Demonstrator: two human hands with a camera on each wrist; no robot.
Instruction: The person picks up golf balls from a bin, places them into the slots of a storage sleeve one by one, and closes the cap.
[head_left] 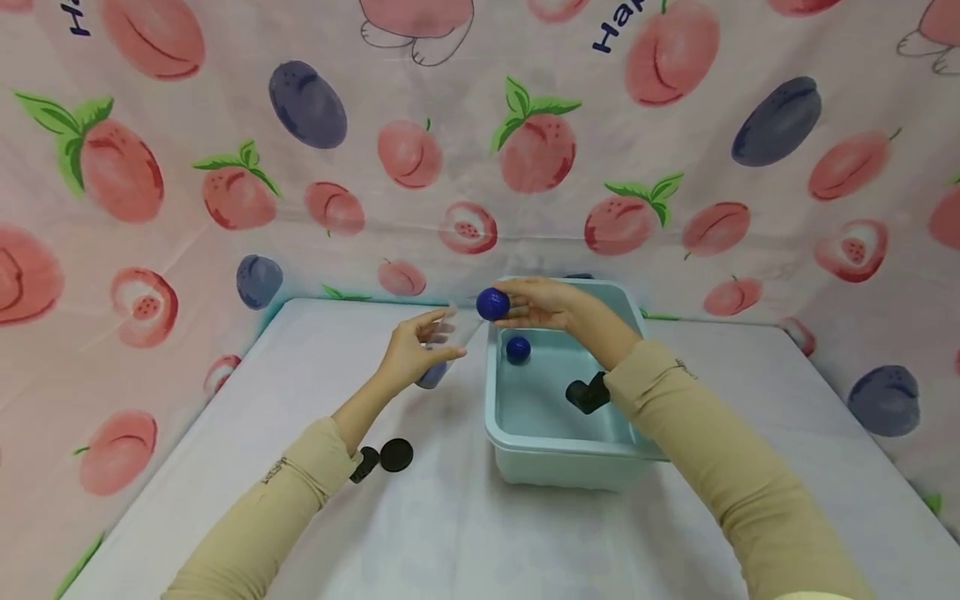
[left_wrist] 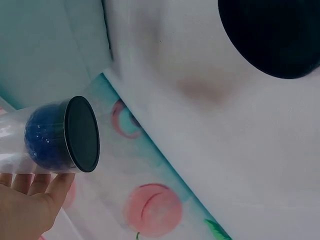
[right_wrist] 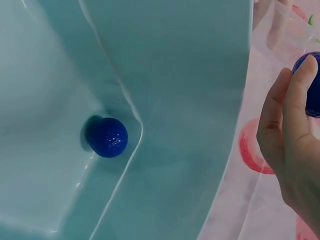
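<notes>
A: Where does the work stand?

B: By my reading, about midway. The left hand [head_left: 411, 350] grips a clear tube [left_wrist: 30, 142], fingers curled under it, held tilted above the table [head_left: 300, 500] just left of the bin [head_left: 558, 454]. One blue ball [left_wrist: 44, 136] already sits inside it, against the black cap [left_wrist: 82, 134] at its lower end.

A: And the right hand?

B: The right hand [head_left: 542, 303] pinches a second ball [head_left: 492, 304] at its fingertips, over the bin's far left corner, near the tube's mouth but apart from it. So that ball is lifted and not yet in the tube.

A: What's left, then?

B: A third ball [right_wrist: 108, 136] lies in the bin's bottom corner, touching the wall. I judge that the held ball and then this one remain, if the tube takes them all. A loose black lid [head_left: 396, 455] lies on the table beside the left sleeve, with a smaller dark piece next to it that I can't identify.

A: How do the balls look?

B: Deep blue, round, with a dimpled, faintly speckled skin like golf balls. The tube is thin, see-through plastic, barely wider than a ball.

A: Anything else in the bin?

B: A dark object [head_left: 587, 393] by the right forearm; its shape is partly hidden.
</notes>
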